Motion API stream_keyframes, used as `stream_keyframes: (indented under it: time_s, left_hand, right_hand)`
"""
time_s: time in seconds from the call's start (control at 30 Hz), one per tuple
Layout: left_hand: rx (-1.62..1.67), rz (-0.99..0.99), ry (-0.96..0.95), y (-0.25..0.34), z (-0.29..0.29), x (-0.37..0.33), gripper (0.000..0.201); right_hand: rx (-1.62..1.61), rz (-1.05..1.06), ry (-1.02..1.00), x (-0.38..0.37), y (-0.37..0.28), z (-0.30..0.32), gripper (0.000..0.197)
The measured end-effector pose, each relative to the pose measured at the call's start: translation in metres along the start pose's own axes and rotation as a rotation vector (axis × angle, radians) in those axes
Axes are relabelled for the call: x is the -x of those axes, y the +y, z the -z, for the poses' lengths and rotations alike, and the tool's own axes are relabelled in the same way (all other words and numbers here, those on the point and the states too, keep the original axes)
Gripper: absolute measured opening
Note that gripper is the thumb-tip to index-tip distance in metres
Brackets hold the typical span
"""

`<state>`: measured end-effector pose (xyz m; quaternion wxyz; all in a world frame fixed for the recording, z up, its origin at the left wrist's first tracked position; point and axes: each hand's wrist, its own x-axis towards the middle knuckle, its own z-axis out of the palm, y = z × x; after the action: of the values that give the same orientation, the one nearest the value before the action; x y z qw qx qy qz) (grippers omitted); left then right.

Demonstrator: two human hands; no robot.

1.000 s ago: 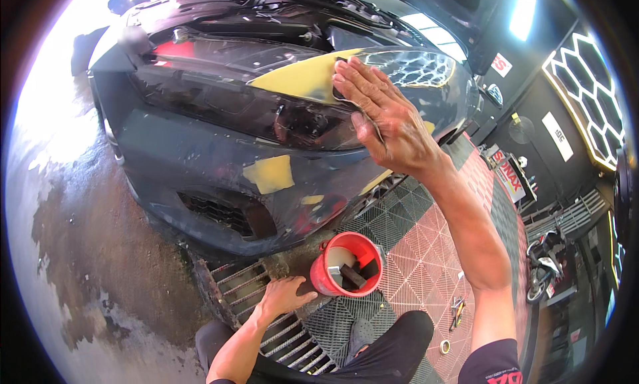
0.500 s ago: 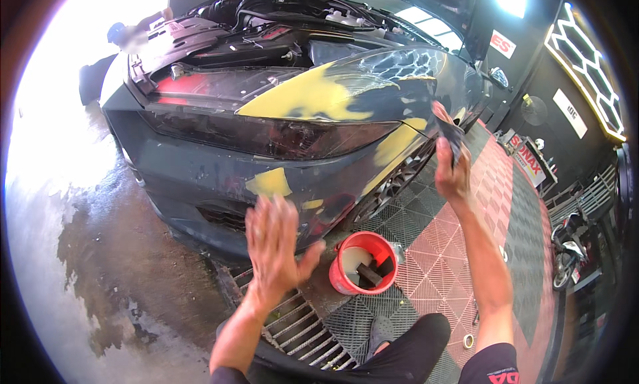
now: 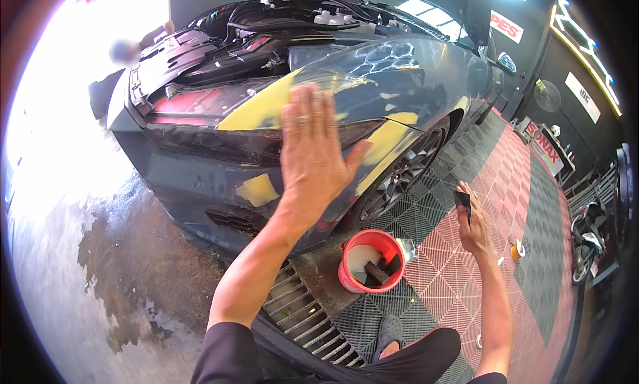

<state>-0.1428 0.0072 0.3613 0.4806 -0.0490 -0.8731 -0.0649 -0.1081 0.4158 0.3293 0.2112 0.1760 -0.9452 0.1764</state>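
Note:
My left hand [image 3: 313,148] is open with its fingers stretched out, in front of the headlight [image 3: 253,144] and the yellow filler patch [image 3: 263,104] on the dark car's front fender [image 3: 426,68]; whether the palm touches the body cannot be told. Off to the right of the front wheel [image 3: 403,174], my right hand [image 3: 475,227] is in the air, gripping a small dark sheet of sandpaper [image 3: 463,203]. Smaller yellow filler patches [image 3: 258,190] show on the bumper.
A red bucket [image 3: 345,277] of cloudy water with dark blocks in it stands below the bumper. Near it are a floor grate [image 3: 309,311] and a roll of tape [image 3: 518,251]. Another person [image 3: 110,91] is beyond the car's far side. The hood is raised.
My left hand has risen from the bumper to the headlight and fender. The right hand has come away from the fender, down and to the right, still with the sandpaper.

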Motion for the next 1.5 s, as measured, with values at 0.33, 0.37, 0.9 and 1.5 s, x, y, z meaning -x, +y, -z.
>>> stream_keyframes:
  time_s: [0.33,0.37,0.9,1.5]
  left_hand:
    - [-0.123,-0.143,-0.042,-0.065,0.013,0.043,0.099]
    - [-0.134,-0.105,-0.017,-0.077,0.017,0.046,0.099]
    - [-0.041,-0.12,-0.033,-0.015,-0.002,0.038,0.106]
    - [-0.15,0.052,0.012,-0.077,0.031,0.065,0.098]
  right_hand:
    - [0.073,-0.257,-0.742,-0.017,-0.007,-0.061,0.063]
    - [0.045,-0.272,-0.702,-0.016,-0.001,-0.069,0.064]
    - [0.067,-0.215,-0.851,-0.012,0.041,-0.102,0.044]
    - [0.082,-0.114,-0.831,-0.017,0.024,-0.085,0.045]
